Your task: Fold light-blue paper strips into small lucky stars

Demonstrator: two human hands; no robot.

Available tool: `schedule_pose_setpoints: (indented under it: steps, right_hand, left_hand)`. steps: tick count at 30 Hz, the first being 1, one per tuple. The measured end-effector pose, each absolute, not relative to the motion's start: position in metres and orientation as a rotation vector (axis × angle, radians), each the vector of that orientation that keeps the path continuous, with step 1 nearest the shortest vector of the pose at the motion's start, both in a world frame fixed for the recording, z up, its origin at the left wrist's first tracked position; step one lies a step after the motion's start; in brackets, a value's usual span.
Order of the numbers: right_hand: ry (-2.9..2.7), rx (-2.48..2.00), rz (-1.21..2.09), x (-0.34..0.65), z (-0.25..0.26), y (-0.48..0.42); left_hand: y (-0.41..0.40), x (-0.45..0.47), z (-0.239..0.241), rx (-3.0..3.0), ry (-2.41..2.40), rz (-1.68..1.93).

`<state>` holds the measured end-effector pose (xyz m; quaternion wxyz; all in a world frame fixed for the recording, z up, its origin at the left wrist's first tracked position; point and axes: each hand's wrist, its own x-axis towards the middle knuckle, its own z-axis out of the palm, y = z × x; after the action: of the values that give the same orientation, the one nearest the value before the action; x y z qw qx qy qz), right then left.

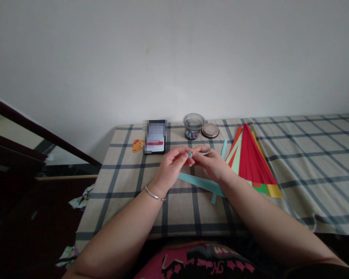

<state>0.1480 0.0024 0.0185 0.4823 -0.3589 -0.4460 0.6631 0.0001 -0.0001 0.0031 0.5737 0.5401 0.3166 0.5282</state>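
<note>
Left hand (173, 163): pinching a light-blue paper strip (190, 154) by its folded nub between thumb and forefinger, curling the other fingers partly out of sight.
Right hand (211, 161): meeting the left at the fingertips, pinching beside the nub, hiding the stretch between nub and tail.
Pinched piece: hanging above the cloth between both hands, near 4 o'clock from the frame's centre, showing a rounded form too small for reading its folds.
Loose blue strips (199, 183): lying flat toward 5 o'clock from the hands, disappearing under the right forearm (247, 197).
Paper fan (251, 159): spreading at 3 o'clock in smooth red, orange, green and yellow strips, narrowing toward the top, slipping partly behind the forearm.
Clear tub (194, 119): standing at 12 o'clock, flaring to a round rim, holding purple and blue bits (192, 135) too tiny to identify.
Round lid (211, 130): resting beside the tub, between 1 and 2 o'clock.
Phone (155, 148): showing at 10 o'clock, mostly blurring into pixel blocks.
Orange bear (137, 146): peeking out near 9 o'clock, breaking off at the phone's edge.
Bracelet (154, 195): circling the left wrist, gleaming like metal.
Checked cloth (177, 213): looking woven, running out of frame at 3 o'clock.
</note>
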Motion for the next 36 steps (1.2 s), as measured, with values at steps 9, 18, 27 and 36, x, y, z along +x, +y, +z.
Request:
schedule_pose_setpoints:
  steps: [9, 18, 27, 36]
  right_hand:
    - [-1.179, -0.803, 1.6, 0.1486, 0.0155, 0.0034]
    - [-1.2, -0.813, 1.657, 0.151, 0.0158, 0.0048]
    - [-1.094, -0.845, 1.59, 0.1488, 0.0166, 0.0048]
    - [-1.055, -0.917, 1.56, 0.1488, 0.0172, 0.0047]
  left_hand:
    - [-0.0008, -0.0004, 0.0036, 1.345, 0.758, 1.229]
    - [-0.0034, -0.0008, 0.0092, 1.496, 0.804, 1.251]
    - [-0.0053, -0.0006, 0.0076, 1.506, 0.796, 1.296]
    - [-0.0047, 0.0005, 0.0041, 1.535, 0.828, 1.294]
